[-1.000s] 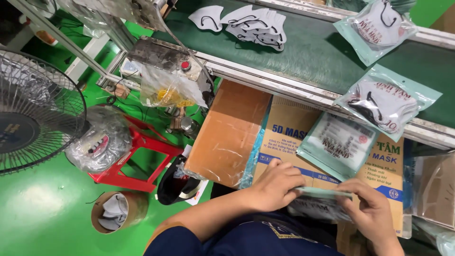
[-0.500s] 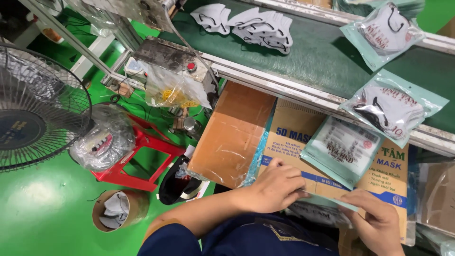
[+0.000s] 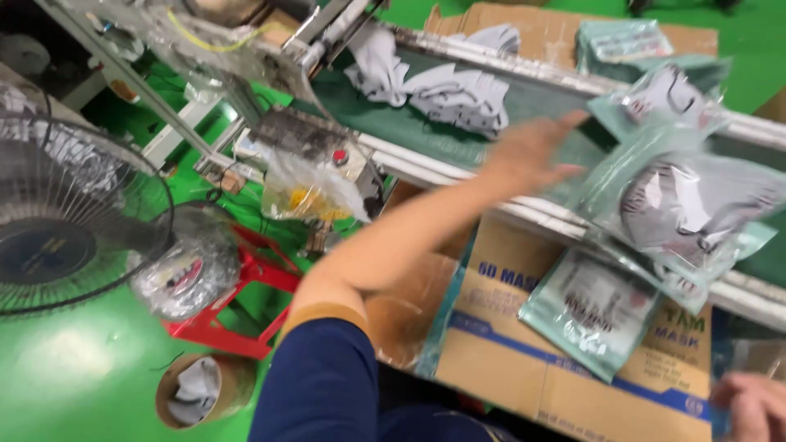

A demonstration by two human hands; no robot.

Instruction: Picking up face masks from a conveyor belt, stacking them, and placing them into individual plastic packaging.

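My left hand (image 3: 528, 151) is stretched out over the green conveyor belt (image 3: 458, 139), fingers spread wide and holding nothing, blurred. It is nearest the sealed mask packets (image 3: 679, 196) lying on the belt just to its right; fingertips close to one packet's edge, contact cannot be told. A loose pile of white masks (image 3: 458, 94) sits on the belt beyond my forearm. My right hand (image 3: 757, 405) is at the lower right corner, over the cardboard box (image 3: 524, 360); its grip cannot be told. One more flat packet (image 3: 594, 311) lies on the box.
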